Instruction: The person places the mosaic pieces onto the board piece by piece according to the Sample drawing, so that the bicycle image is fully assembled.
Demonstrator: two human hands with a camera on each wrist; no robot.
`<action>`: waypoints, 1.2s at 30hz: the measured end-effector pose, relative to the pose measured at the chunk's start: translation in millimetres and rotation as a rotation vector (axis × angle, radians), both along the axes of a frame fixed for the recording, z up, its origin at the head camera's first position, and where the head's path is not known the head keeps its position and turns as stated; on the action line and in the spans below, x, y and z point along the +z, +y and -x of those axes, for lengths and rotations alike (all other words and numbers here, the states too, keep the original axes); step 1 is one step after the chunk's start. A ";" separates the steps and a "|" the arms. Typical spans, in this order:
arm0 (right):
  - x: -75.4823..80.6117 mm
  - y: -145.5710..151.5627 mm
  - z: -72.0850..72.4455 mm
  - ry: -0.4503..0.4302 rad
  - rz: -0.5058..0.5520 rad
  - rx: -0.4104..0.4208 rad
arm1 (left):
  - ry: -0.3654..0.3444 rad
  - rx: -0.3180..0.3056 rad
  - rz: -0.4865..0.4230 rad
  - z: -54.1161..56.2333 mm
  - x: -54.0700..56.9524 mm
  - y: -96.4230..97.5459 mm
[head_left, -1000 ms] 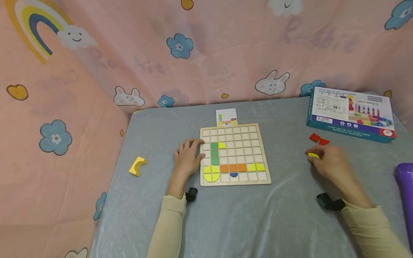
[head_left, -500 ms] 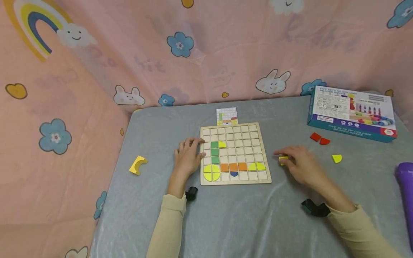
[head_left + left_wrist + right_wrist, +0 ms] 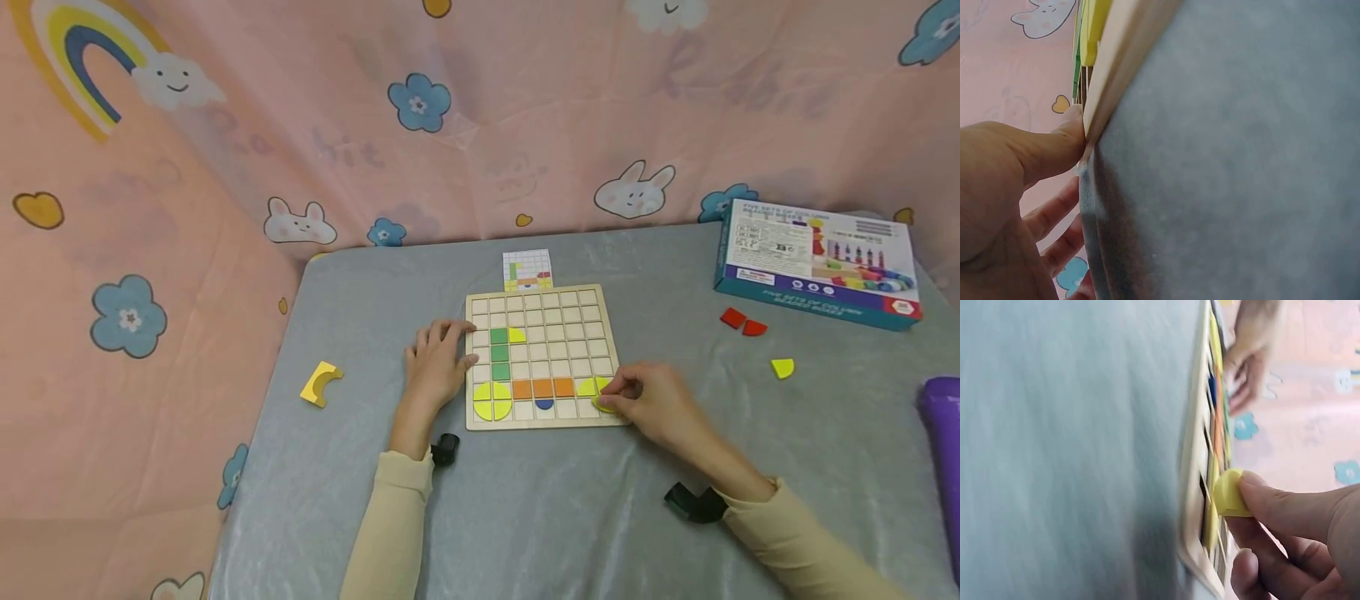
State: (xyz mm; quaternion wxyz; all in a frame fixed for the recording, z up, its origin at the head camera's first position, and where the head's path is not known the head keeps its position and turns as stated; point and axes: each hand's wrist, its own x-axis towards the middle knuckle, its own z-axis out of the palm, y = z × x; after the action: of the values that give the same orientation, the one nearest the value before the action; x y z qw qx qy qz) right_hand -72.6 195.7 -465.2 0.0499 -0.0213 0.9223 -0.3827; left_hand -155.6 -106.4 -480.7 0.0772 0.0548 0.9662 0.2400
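Observation:
My right hand (image 3: pixel 660 404) pinches a yellow quarter-circle tile (image 3: pixel 1230 492) between thumb and fingers, low over the bottom right corner of the wooden grid board (image 3: pixel 553 335). At the board's left edge rests my left hand (image 3: pixel 435 367), with thumb and index fingertip against the frame and the other fingers loosely bent. On the board are green squares (image 3: pixel 499 353) in a column, an orange row (image 3: pixel 542 389), a blue half-circle (image 3: pixel 544 404), a yellow circle of quarter tiles (image 3: pixel 492 402) at lower left, and yellow quarter tiles (image 3: pixel 587 387) at lower right, partly covered by my right fingers.
A printed pattern card (image 3: pixel 527 268) lies behind the board. Two red tiles (image 3: pixel 733 317) and one yellow quarter tile (image 3: pixel 783 368) lie to the right, below a flat box (image 3: pixel 817 267). A yellow arch block (image 3: pixel 321 385) sits at left, a purple object (image 3: pixel 942 467) at far right.
My right hand has moved left from the loose tiles to the board, carrying a yellow quarter tile; another yellow one now shows on the table. My left hand stays in place.

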 end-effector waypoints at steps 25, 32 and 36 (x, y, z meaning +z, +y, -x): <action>-13.7 -19.1 4.0 0.060 -0.093 -0.006 | -0.008 0.002 -0.007 0.8 -0.8 -1.3; -15.3 9.2 5.2 0.093 -0.125 -0.071 | -0.005 -0.006 -0.014 -0.1 -1.6 -0.1; -17.6 35.6 7.9 0.074 -0.148 -0.138 | 0.001 -0.003 -0.008 0.4 -1.2 -0.4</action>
State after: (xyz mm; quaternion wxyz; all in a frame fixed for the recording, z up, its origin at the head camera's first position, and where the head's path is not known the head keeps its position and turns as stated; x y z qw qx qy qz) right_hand -80.5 231.3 -482.7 -0.0095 0.0320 0.9486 -0.3148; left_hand -156.0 -106.8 -481.9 0.0766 0.0567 0.9652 0.2435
